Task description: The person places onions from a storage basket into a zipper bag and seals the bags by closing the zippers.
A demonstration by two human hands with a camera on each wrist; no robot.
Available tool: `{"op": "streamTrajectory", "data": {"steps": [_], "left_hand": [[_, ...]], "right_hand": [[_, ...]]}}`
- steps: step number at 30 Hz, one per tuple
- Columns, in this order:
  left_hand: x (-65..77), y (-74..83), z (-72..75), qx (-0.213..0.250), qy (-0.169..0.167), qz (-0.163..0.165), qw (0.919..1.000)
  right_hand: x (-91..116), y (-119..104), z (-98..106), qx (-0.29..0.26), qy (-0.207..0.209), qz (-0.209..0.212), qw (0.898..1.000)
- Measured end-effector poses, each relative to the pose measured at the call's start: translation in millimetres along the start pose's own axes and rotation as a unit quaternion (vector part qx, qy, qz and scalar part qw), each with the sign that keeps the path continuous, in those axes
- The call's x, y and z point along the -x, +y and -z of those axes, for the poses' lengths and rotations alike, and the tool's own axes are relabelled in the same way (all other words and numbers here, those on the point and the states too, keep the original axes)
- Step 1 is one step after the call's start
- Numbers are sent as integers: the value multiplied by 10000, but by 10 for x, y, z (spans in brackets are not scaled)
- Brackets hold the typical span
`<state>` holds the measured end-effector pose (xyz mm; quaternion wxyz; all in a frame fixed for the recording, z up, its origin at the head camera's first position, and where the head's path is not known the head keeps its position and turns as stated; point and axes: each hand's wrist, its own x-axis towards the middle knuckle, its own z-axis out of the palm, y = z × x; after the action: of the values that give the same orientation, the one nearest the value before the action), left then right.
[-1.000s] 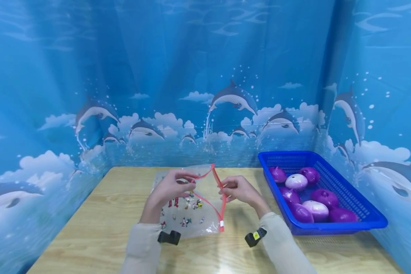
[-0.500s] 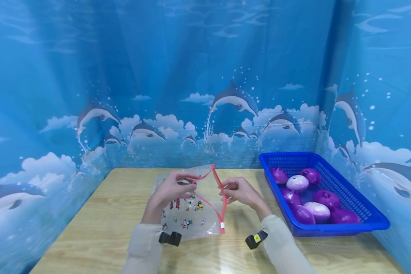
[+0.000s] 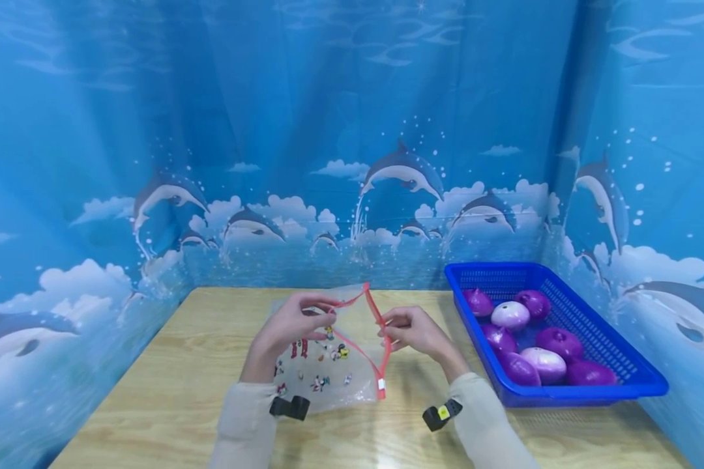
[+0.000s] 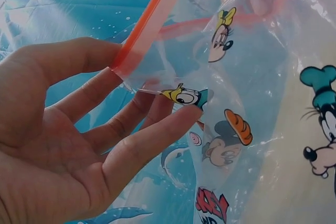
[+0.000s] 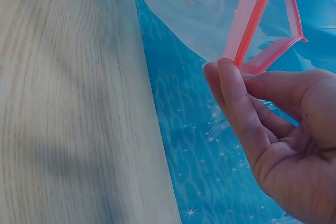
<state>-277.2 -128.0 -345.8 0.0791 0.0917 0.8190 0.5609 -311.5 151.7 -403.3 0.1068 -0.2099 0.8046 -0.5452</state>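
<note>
**Holding a clear slider zip bag (image 3: 334, 371) by its mouth**

The bag is in front of the person, near the middle of the wood-grain surface (image 3: 170, 365), its mouth gaping to the right and its body running left beneath the left hand (image 3: 293, 326). Cartoon characters, Goofy (image 4: 331, 124) among them, are printed on the film. A red left strip (image 3: 358, 350) and right strip (image 3: 387, 348) edge the mouth, with a white slider (image 3: 381, 385) at their near end. Whether the underside touches the surface I cannot tell.

The left hand's thumb and forefinger pinch the left strip, drawing it to a point; its other fingers spread loosely beside the film. The right hand (image 3: 413, 332) pinches the right strip between thumb and fingers (image 5: 231, 80), so the two strips stand apart.

The bag should be very light, its film limp, slick and quick to crease. The strips are probably firmer, so the best hold is partway along each one, clear of the slider. A hard tug could stretch or split the film; a loosened pinch might let the mouth sag together.

To the right, a blue perforated basket (image 3: 563, 396) stands on the surface, holding glossy red onions (image 3: 559, 343) and two paler ones (image 3: 543, 363). Behind hangs a blue backdrop (image 3: 328, 98) printed with dolphins (image 3: 401, 170).
</note>
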Motion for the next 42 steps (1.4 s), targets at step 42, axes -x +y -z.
{"op": "streamTrajectory", "data": {"steps": [42], "left_hand": [[29,13,44,127,-111,-89,9998]], "right_hand": [[57,42,3,20,85,-133,9999]]}}
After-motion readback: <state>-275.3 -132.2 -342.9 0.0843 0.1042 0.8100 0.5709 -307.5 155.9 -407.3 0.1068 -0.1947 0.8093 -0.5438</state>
